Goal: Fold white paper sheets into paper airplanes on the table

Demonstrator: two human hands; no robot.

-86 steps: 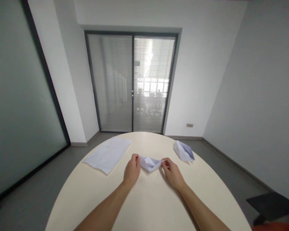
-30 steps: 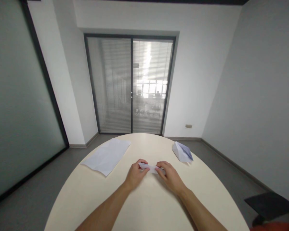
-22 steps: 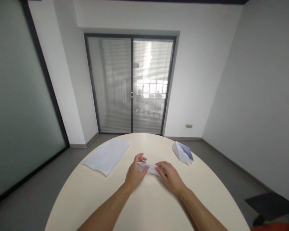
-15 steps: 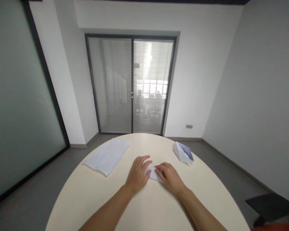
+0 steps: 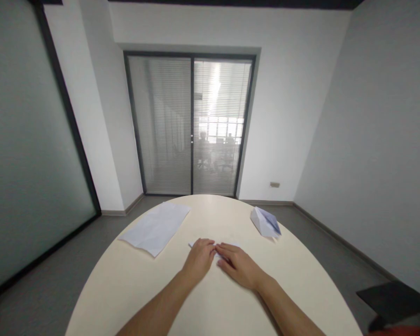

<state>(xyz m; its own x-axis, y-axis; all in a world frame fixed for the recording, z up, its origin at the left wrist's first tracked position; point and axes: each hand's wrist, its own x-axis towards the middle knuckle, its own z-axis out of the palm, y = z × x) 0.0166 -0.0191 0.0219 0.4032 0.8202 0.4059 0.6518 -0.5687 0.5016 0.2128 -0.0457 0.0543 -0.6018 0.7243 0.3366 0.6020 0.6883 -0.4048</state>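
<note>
A small folded piece of white paper [image 5: 217,252] lies flat on the round cream table [image 5: 210,298], mostly covered by my two hands. My left hand [image 5: 200,258] presses down on its left part with fingers stretched flat. My right hand [image 5: 237,266] lies palm down over its right part, fingers extended and close together. Only a sliver of the paper shows between and beyond my fingertips.
A flat white sheet of paper [image 5: 156,227] lies at the table's far left. A folded paper shape [image 5: 265,221] sits at the far right edge. A dark chair back [image 5: 394,298] is at lower right. Glass sliding doors with blinds [image 5: 192,125] stand behind the table.
The folded paper was held up open between both hands, then brought down and flattened. Both hands now lie flat on top of it, pressing it against the table.
</note>
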